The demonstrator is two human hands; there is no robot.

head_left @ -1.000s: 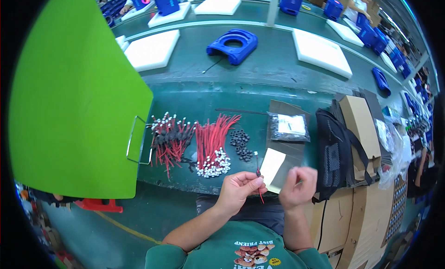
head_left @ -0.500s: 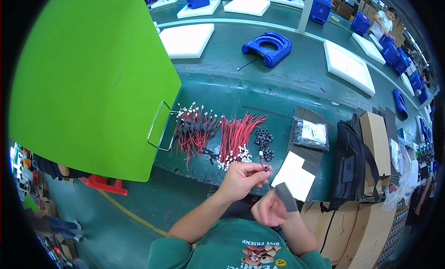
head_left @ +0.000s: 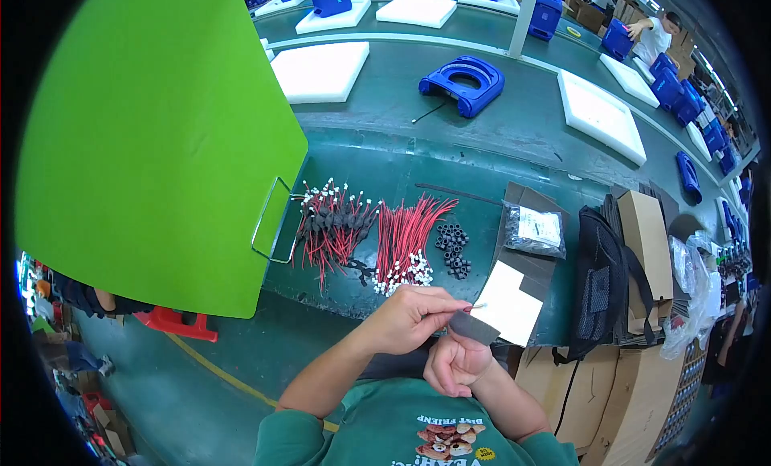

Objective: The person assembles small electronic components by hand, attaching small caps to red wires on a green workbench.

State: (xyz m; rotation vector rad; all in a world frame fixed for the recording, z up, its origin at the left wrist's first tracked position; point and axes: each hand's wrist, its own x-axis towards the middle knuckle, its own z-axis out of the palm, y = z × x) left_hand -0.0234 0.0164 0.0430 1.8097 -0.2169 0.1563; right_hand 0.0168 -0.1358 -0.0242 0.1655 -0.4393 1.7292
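My left hand [head_left: 414, 315] is closed in a pinch on a red wire lead, whose pale end [head_left: 479, 306] pokes out past the fingertips. Just below, my right hand [head_left: 458, 363] has its fingers curled and holds a dark grey flat piece [head_left: 474, 328] against the lead. Most of the lead is hidden by fingers and the grey piece. On the bench ahead lie a bundle of red wires with white connectors [head_left: 405, 237], a pile of wires with dark wrapped middles [head_left: 333, 221], and a cluster of small black rings [head_left: 454, 249].
A white sheet [head_left: 510, 305] and a bagged dark part [head_left: 534, 229] rest on grey sheets at right, beside a black bag [head_left: 601, 277]. A green panel [head_left: 161, 145] stands at left. Beyond, a conveyor carries a blue housing [head_left: 464, 84] and white foam pads [head_left: 602, 116].
My right hand has brought the grey piece up and left to the lead in my left hand. The lead has tilted from upright to pointing right.
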